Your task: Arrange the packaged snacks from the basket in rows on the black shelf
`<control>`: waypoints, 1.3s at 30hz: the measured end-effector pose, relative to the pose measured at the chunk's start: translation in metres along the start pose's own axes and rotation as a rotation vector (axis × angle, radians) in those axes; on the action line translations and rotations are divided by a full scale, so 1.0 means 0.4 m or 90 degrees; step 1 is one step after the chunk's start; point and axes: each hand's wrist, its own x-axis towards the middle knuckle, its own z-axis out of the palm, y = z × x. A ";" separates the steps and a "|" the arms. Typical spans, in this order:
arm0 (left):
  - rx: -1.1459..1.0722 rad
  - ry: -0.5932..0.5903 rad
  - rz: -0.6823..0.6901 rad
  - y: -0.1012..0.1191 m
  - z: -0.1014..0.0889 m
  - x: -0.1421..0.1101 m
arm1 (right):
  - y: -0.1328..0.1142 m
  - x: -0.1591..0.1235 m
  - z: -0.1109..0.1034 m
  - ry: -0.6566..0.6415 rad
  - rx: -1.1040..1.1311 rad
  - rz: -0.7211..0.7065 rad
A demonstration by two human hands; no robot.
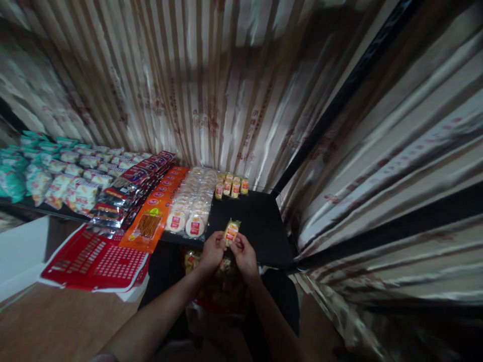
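Note:
Between my two hands is a small yellow snack packet [231,231] with a red and white label, held upright over the front edge of the black table [249,216]. My left hand [213,250] pinches its lower left side. On the other side, the fingers of my right hand [244,255] are closed on its lower right. Below my hands, a bag of similar packets [222,289] sits between my legs, partly hidden by my forearms. Several matching yellow packets [234,186] stand in a short row at the table's back edge.
Left of the bare black surface lie clear-wrapped round white crackers [194,225], then an orange pretzel-stick bag [149,226] and stacked dark packets [113,201]. Further left are white packets [81,193] and green ones [13,176]. A red bag [94,261] hangs over the front. Striped curtains surround the table.

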 end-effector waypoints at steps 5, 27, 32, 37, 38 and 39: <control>0.161 0.068 0.030 0.031 0.023 0.072 | 0.001 0.103 0.011 0.053 -0.069 -0.037; 0.241 0.088 0.052 0.110 0.075 0.328 | -0.034 0.430 0.086 0.126 -0.452 -0.122; 0.228 0.096 0.067 0.099 0.069 0.346 | -0.025 0.429 0.088 0.145 -0.498 -0.139; 0.211 0.112 0.096 0.088 0.072 0.357 | -0.010 0.426 0.088 0.156 -0.482 -0.161; 0.215 0.114 0.098 0.087 0.072 0.358 | -0.007 0.426 0.089 0.154 -0.470 -0.170; 0.221 0.114 0.099 0.087 0.073 0.360 | -0.005 0.426 0.089 0.151 -0.457 -0.178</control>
